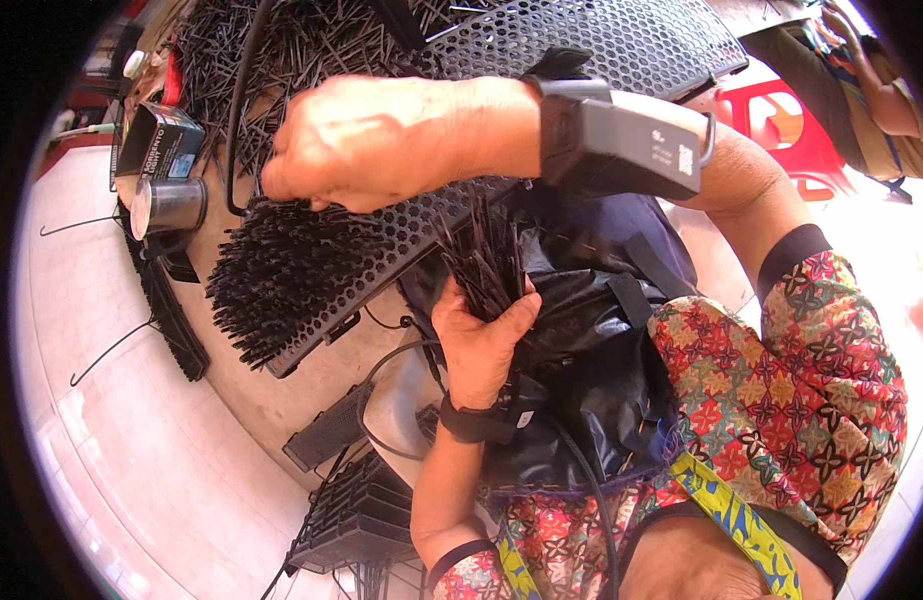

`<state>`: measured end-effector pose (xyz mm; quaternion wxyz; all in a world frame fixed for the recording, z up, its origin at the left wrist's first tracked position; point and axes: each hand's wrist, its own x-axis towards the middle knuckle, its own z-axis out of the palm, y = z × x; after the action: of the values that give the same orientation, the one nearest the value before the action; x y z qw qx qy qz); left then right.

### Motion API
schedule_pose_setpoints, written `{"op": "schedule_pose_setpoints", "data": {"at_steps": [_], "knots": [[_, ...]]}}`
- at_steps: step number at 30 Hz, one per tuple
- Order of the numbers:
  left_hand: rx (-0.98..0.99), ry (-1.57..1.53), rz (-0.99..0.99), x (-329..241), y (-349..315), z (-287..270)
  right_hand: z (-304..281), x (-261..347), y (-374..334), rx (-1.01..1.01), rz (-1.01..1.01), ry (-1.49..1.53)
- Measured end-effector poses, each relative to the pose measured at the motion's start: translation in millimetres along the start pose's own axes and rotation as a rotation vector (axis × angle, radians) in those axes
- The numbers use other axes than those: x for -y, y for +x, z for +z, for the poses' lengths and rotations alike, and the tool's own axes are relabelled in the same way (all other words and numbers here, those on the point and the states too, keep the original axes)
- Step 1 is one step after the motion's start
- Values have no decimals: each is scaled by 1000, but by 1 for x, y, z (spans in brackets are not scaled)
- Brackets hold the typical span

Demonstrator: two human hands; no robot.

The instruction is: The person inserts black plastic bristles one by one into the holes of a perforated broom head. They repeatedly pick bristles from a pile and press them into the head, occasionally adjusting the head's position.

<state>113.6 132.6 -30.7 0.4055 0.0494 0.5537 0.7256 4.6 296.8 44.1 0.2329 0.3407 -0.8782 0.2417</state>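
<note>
My left hand (481, 345) is closed around a bundle of thin black strips (484, 262), their ends sticking up past the thumb. Reaching across from the right, my right hand (346, 145) is above a black perforated board (376, 268). Its fingers are curled together over the board's holes, and what they hold, if anything, is hidden. Dense black bristles (281, 270) stand out of the board's left part. Black shiny cloth (601, 370) covers my lap below the bundle.
Loose black strips (321, 45) are heaped at the back, beside another perforated panel (601, 45). A metal cup (171, 205) and small box (159, 145) stand at left. A black cable (233, 130) hangs nearby. A red stool (786, 125) and another person (886, 95) are at right.
</note>
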Motion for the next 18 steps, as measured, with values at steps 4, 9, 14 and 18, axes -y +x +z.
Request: {"op": "schedule_pose_setpoints", "data": {"at_steps": [4,9,14,18], "knots": [[-14,-38,24,0,0,1,-21,6,-24,-75,227,233],[19,-99,-5,-5,2,0,-43,23,-63,70,679,588],[79,-128,-30,-10,2,1,-44,36,-82,99,932,939],[156,-143,-18,-11,1,2,-43,34,-88,102,897,1182]]}}
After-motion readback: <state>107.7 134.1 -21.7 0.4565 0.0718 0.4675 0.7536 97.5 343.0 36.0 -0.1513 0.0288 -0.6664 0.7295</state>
